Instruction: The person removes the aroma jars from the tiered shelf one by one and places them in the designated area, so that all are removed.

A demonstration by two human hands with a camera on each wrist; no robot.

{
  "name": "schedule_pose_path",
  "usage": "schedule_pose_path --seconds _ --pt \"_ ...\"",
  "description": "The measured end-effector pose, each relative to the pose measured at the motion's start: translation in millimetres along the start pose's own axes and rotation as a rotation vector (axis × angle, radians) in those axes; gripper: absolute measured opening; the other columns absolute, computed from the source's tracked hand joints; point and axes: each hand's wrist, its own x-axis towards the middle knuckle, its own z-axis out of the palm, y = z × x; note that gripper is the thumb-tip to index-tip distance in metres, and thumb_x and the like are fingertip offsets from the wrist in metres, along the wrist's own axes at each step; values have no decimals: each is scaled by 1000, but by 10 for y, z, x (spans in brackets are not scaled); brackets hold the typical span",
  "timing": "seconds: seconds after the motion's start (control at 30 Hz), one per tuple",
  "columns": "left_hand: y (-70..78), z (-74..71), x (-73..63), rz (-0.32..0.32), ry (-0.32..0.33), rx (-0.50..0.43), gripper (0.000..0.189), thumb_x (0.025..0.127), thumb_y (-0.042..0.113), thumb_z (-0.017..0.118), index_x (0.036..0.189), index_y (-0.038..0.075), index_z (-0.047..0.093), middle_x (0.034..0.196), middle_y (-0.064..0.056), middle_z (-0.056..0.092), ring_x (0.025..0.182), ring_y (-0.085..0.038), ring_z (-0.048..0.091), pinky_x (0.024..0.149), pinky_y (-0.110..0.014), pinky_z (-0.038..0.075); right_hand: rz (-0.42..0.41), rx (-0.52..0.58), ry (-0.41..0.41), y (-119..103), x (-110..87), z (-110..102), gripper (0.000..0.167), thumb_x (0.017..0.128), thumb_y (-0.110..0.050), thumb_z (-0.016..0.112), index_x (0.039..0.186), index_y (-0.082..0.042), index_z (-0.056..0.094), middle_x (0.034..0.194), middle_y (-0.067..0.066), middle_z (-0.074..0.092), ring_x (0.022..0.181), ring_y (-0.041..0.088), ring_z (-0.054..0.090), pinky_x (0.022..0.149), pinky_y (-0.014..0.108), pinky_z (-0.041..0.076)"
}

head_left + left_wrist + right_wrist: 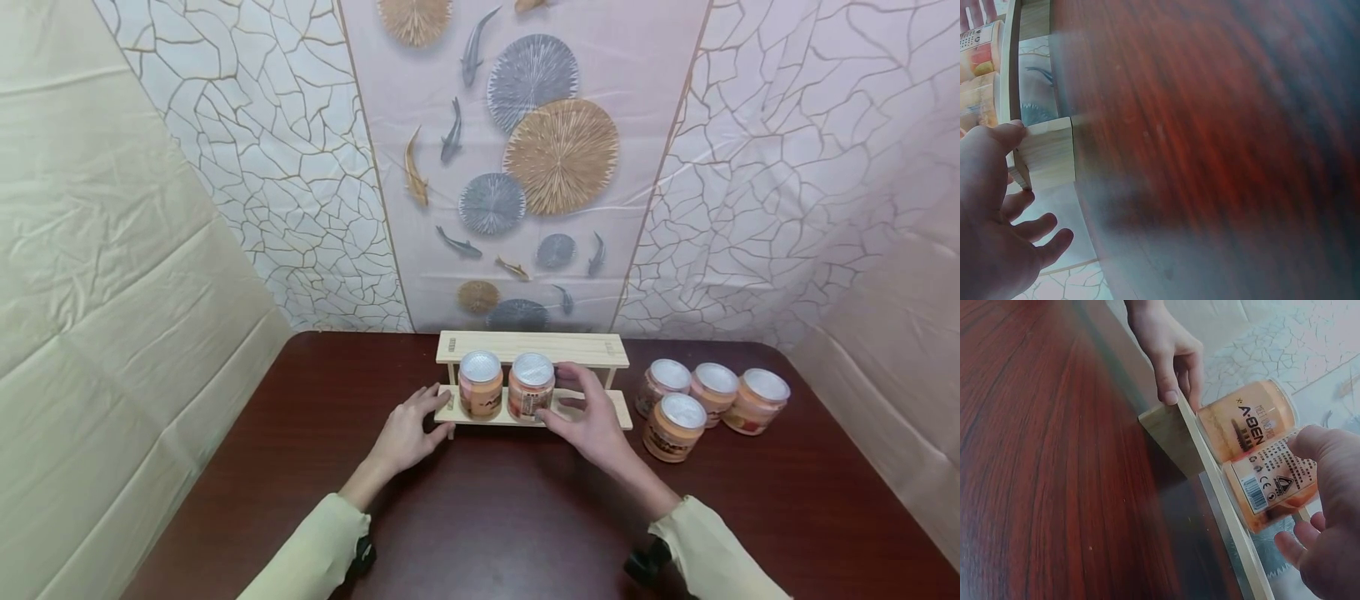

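Rack (532,344) at 12 o'clock: two jars (481,396) shelved, four jars (675,429) apparently left, on the counter (510,517) at 2 o'clock.
My left hand (408,429) pinches the shelf's 9 o'clock end; my right hand (590,417) curls around the 3 o'clock shelved jar (531,396).

Person wears plain pale yellow-green long sleeves (311,552), loosely creased toward each cuff (349,515), with a small black wrist unit (364,555) visible along each cuff's inner side.

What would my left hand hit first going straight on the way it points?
The left end of the wooden rack, which your left hand appears to pinch. Beyond it, probably the leftmost jar; depth is unclear.
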Motion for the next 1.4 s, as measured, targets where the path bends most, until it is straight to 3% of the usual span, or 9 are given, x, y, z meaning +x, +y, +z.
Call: schedule_pose_path --seconds 0.3,0.53,0.87,1.4 --pt "0 2 -3 -1 3 9 49 86 20 80 130 2 67 137 -26 56 125 -47 52 97 -61 44 29 -7 -4 -43 27 81 72 72 12 84 135 8 48 126 28 53 111 44 57 87 60 51" --pt "-2 4 -7 -5 0 10 50 86 20 80 131 3 66 137 -25 56 126 -47 52 97 -62 44 39 12 -11 -334 53 104 69 73 15 80 132 16 45 125 34 50 108 48 56 86 60 52" --pt "-2 2 8 14 11 -5 49 85 17 80 129 2 67 136 -27 56 123 -50 52 97 -62 44 78 -6 -11 28 74 169 74 74 6 85 137 4 47 129 22 52 113 39 55 90 52 52" --pt "11 -5 1 -21 -3 -2 50 85 19 80 130 3 67 137 -25 56 126 -46 52 97 -62 44 88 -47 -5 66 92 205 73 76 3 84 138 3 47 128 21 53 112 35 55 88 48 54"
